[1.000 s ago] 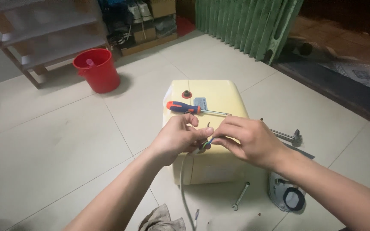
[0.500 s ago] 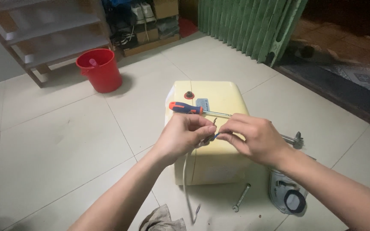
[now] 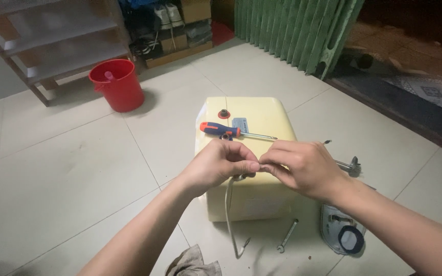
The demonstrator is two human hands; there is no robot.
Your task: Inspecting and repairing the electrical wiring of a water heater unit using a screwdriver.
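Observation:
A pale yellow box-shaped tank (image 3: 251, 115) lies on the tiled floor. On top of it rests a screwdriver (image 3: 221, 130) with a red and blue handle. My left hand (image 3: 220, 166) and my right hand (image 3: 300, 166) meet fingertip to fingertip over the tank's near edge. Both pinch the top of a thin white cable (image 3: 228, 214) that hangs down the tank's front to the floor. What exactly sits between the fingertips is hidden.
A red bucket (image 3: 117, 84) stands at the back left before a wooden shelf (image 3: 37, 46). A bolt (image 3: 287, 236), a grey cloth (image 3: 193, 261), a white cover piece (image 3: 344, 230) and a metal fitting (image 3: 350, 166) lie around the tank. A green folding gate (image 3: 295, 30) is behind.
Both hands stay joined on the cable at the tank's edge; they have shifted slightly toward the near edge and the cable now hangs straighter.

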